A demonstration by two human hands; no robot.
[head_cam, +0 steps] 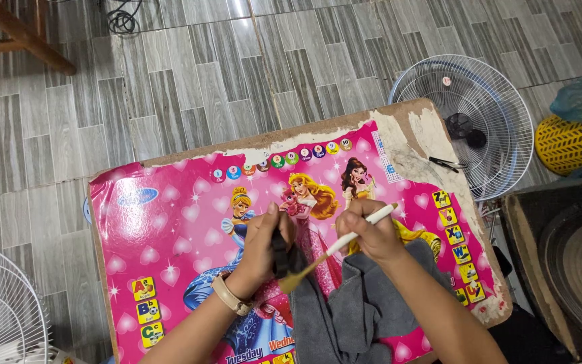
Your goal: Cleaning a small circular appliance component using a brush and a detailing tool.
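Observation:
My left hand (263, 244) grips a small black object (279, 253) just above a grey cloth (365, 307) that lies on a low pink table (170, 236) printed with cartoon princesses. A tan watch strap sits on that wrist. My right hand (368, 232) holds a paintbrush (335, 246) with a white handle and yellowish bristles. The bristles point down-left and touch the lower part of the black object.
Small black tweezers or snips (447, 162) lie on the table's worn far right corner. A white fan grille (469, 121) rests on the tiled floor behind it, another (1, 310) at the left. A yellow basket (570, 143) and a dark box (560, 263) stand right.

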